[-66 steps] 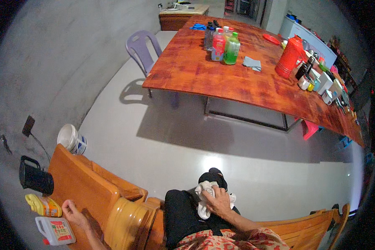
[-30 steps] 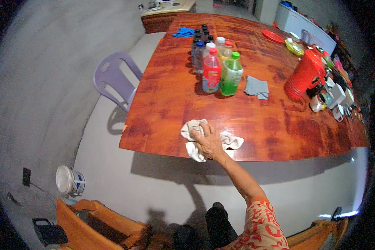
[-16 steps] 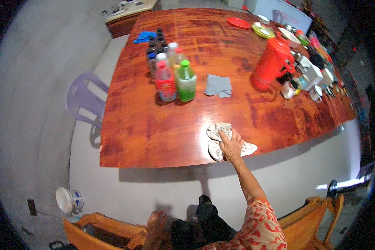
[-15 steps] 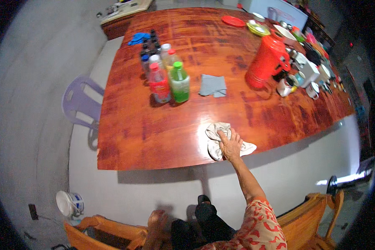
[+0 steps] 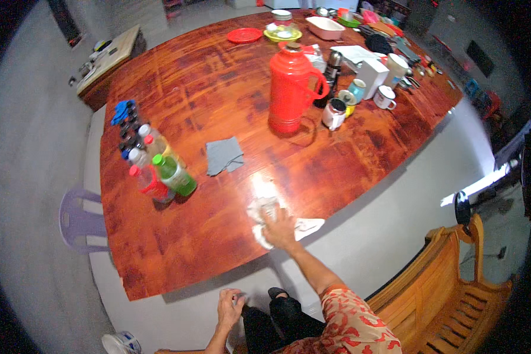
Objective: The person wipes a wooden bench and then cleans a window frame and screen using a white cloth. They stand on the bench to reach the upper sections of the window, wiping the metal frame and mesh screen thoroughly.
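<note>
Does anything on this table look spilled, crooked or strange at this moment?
No spill or damage is visible. The white cloth under the right hand hangs partly over the table's near edge. A grey cloth lies crumpled alone mid-table. The bottles and the red jug stand upright.

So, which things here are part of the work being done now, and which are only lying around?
In use:
right hand, pressing on the white cloth
white cloth, near the table's front edge
wooden table

Only lying about:
grey cloth
red thermos jug
green bottle and red bottle
mugs
left hand, hanging free, off the table
</note>
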The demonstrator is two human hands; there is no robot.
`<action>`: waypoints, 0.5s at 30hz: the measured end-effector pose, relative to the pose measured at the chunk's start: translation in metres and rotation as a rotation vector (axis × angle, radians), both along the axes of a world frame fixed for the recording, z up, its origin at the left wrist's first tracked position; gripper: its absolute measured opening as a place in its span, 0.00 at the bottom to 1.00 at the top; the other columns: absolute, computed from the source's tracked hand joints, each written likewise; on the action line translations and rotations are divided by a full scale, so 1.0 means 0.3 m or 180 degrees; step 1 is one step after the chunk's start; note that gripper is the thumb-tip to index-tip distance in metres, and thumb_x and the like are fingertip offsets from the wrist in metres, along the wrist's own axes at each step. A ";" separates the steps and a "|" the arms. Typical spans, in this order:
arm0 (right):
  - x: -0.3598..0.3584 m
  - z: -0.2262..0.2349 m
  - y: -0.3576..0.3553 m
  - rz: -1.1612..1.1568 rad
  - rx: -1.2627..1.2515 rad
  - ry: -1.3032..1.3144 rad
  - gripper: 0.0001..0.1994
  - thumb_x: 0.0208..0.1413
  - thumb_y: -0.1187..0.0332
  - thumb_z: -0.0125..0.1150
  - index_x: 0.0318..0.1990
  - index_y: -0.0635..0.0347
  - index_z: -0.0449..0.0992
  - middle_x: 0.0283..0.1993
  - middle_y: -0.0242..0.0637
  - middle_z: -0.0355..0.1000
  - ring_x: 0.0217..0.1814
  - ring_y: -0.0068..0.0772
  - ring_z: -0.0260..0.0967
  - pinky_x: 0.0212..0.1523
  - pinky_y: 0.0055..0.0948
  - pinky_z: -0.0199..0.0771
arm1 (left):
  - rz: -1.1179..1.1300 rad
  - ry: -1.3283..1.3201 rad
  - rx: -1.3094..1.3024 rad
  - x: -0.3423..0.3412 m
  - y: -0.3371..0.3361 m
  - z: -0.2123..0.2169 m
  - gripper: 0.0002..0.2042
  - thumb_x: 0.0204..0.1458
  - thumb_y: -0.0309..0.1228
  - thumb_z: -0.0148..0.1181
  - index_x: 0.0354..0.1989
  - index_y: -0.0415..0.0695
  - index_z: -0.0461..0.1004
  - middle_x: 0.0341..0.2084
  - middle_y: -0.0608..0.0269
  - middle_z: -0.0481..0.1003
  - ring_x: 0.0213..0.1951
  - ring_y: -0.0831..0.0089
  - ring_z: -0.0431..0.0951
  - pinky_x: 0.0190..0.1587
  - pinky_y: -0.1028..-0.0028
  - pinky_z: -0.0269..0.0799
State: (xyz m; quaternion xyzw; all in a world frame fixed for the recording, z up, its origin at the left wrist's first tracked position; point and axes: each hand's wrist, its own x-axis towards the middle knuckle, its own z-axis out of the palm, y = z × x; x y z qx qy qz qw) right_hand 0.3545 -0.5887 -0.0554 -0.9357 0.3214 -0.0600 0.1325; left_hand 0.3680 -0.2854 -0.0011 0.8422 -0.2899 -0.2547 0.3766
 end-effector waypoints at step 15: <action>0.175 0.045 0.144 0.1169 0.0354 -0.0274 0.21 0.50 0.59 0.55 0.54 0.31 0.71 0.64 0.40 0.54 0.62 0.48 0.53 0.49 0.53 0.62 | -0.0224 -0.0596 0.0441 0.392 -0.270 0.001 0.37 0.41 0.27 0.64 0.61 0.39 0.52 0.60 0.41 0.52 0.60 0.44 0.55 0.60 0.58 0.57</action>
